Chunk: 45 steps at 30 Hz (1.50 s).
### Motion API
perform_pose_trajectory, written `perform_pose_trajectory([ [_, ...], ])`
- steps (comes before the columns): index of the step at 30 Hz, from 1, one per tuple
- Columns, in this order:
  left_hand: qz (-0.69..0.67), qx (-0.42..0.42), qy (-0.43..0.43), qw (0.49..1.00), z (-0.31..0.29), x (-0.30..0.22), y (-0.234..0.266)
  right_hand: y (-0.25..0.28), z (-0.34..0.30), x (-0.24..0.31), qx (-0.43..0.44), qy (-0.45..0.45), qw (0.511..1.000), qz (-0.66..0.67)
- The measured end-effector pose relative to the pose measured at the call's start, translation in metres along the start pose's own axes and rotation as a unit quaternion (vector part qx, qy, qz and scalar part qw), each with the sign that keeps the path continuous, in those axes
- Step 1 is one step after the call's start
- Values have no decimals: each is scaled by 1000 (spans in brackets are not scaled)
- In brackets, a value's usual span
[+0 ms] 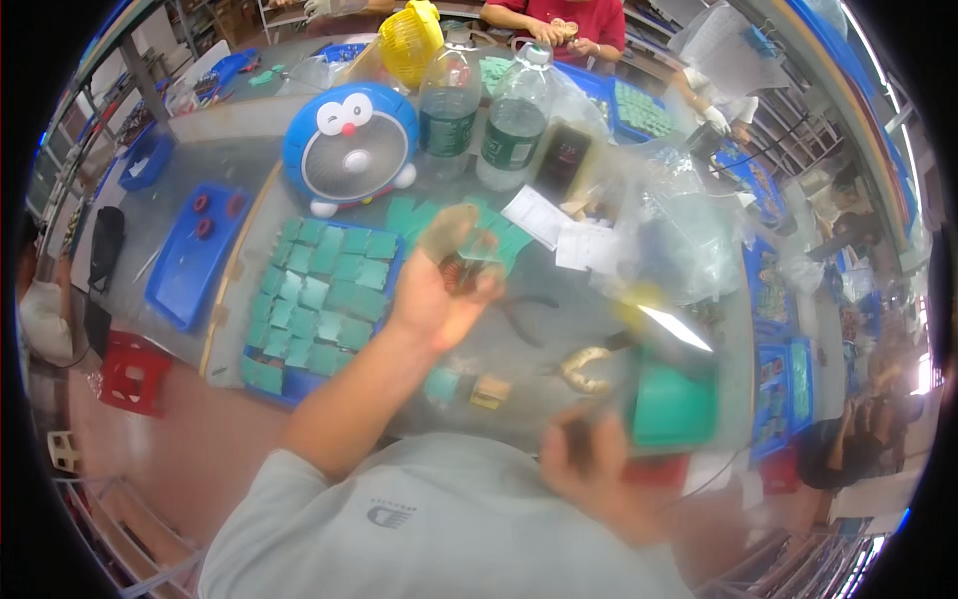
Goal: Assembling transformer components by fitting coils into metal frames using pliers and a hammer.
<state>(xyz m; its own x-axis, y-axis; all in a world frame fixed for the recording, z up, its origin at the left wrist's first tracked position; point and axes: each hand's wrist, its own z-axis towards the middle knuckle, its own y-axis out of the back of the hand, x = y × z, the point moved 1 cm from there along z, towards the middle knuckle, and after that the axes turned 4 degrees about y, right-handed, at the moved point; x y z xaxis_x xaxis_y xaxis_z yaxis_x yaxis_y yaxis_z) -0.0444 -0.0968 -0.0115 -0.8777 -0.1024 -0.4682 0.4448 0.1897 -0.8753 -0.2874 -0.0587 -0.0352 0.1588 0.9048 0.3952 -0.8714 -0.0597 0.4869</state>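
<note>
My left hand (439,290) is raised above the middle of the table, fingers closed round a small copper-wire coil (454,274) with a pale green piece by it. Low on the right, close to my body, my right hand (594,464) is smeared by motion. Something dark shows between its fingers, too blurred to name. Left of my left forearm, green square pieces (317,290) lie in rows in a blue tray (271,384). Dark-handled pliers (527,317) lie just right of my left hand. A yellowish curved-handled tool (582,370) lies above my right hand.
A green bin (677,404) stands at the right table edge. Near the front lies a small tan block (490,391). Behind are a blue fan (349,150), two large bottles (514,120), paper slips (559,225) and plastic bags (679,220). A person in red (559,25) works opposite.
</note>
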Motion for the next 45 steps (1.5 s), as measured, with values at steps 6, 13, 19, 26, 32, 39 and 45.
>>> perform_pose_trajectory([
  [6,-11,16,-7,1000,-3,-1,13,-12,-19,-4,-10,-39,999,28],
  [13,-30,3,-28,999,4,5,14,-15,-10,-14,56,-118,988,86],
  [19,82,18,-123,989,-11,32,5,-56,19,-35,-62,-290,921,252],
  [26,243,-28,-115,963,-28,59,-18,-59,43,-33,-71,-305,912,267],
  [32,205,159,-78,963,-25,52,5,-37,45,-30,-161,-341,802,463],
  [39,10,72,11,997,-12,49,27,-71,45,-21,-62,-333,873,351],
  [45,-14,2,41,999,19,18,46,-28,-11,-34,30,-405,888,216],
])
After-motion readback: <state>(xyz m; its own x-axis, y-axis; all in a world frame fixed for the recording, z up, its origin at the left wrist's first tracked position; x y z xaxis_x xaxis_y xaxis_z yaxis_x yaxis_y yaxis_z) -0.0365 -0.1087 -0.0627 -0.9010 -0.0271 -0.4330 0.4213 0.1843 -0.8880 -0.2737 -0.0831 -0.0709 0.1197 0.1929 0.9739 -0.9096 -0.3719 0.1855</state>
